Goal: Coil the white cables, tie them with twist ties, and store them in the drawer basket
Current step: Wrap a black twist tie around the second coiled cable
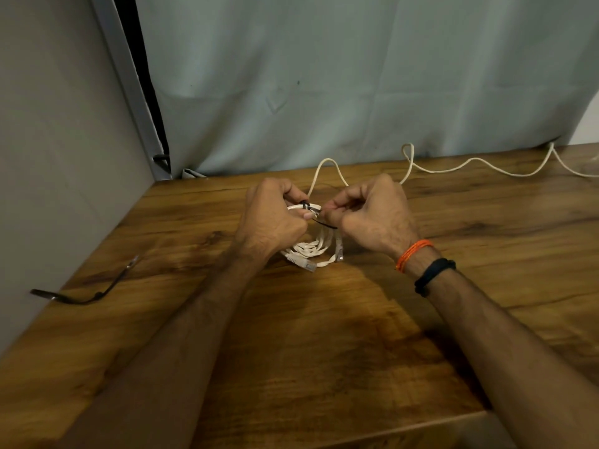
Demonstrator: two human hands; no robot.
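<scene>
Between hands (319,215), coiled white cable (312,247) hangs, plugs toward viewer.

The light was dim and warm, the lower half of the frame darkest. Soft shadows of both forearms spread over the wooden table (324,335) at lower centre. A faint sheen lay on the wood at the right edge. Wide-angle distortion bent the wall panel (128,76) at upper left and curved the table's edges. Detail was slightly soft throughout.
</scene>
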